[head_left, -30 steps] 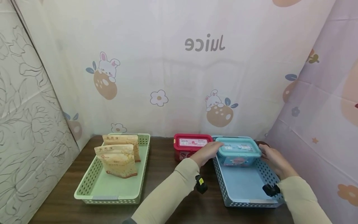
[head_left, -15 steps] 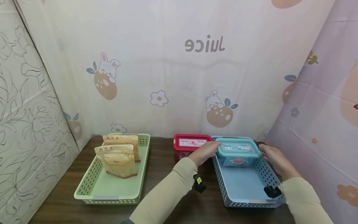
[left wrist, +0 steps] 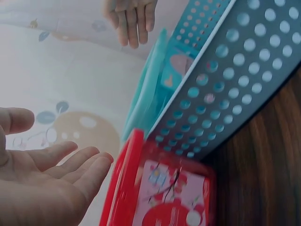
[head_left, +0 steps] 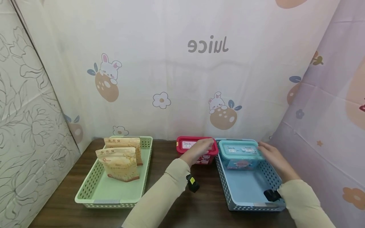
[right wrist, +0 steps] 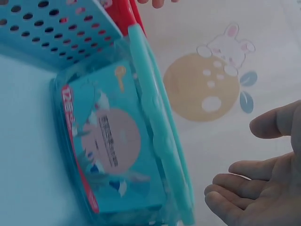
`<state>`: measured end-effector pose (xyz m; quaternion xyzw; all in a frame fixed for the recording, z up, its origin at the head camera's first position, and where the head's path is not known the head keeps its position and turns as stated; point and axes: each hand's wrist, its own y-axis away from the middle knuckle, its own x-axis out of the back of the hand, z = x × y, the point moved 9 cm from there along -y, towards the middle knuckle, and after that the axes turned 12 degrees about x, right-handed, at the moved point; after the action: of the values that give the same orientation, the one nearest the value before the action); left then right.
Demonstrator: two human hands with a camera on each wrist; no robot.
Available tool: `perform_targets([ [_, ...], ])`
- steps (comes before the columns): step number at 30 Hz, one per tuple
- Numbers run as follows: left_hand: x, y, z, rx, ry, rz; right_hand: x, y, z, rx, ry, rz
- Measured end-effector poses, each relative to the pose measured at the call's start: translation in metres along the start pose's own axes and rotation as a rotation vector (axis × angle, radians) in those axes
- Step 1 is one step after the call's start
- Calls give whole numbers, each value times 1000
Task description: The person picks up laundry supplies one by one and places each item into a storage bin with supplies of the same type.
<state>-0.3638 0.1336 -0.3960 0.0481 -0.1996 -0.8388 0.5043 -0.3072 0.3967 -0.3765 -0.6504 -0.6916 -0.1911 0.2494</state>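
Observation:
A teal lidded plastic box (head_left: pixel 241 152) sits at the back of the blue basket (head_left: pixel 248 185). Just off its right end, my right hand (head_left: pixel 276 160) hovers with fingers extended; the right wrist view shows a gap between that hand (right wrist: pixel 263 183) and the teal lid (right wrist: pixel 162 136). To the basket's left stands a red lidded box (head_left: pixel 205 158) on the table. Above its lid is my left hand (head_left: pixel 197 151), partly covering it in the head view. Loose, extended fingers and nothing held show for this hand (left wrist: pixel 51 179) in the left wrist view.
A green basket (head_left: pixel 122 193) on the left holds two yellow pouches (head_left: pixel 119 163) standing upright, one behind the other. Dark wooden table (head_left: pixel 168 155) lies between the baskets. A printed curtain (head_left: pixel 182 79) rises directly behind, another along the right side.
Both hands have let go of the teal box's ends. My left hand has moved left over the red box; my right hand has shifted slightly. The teal box stays in the blue basket.

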Motion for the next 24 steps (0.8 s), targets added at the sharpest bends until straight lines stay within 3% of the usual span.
perform_targets([
  [4, 18, 1, -2, -11, 2, 42, -9, -6, -12, 46, 48, -9],
  [8, 32, 3, -4, -15, 6, 63, -21, -13, -16, 23, 96, -21],
  [17, 63, 8, -10, -33, 25, 117, -59, -34, -38, 108, 66, -77],
  [24, 81, 9, -15, -45, 74, 139, -84, -47, -48, 78, 61, -110],
])
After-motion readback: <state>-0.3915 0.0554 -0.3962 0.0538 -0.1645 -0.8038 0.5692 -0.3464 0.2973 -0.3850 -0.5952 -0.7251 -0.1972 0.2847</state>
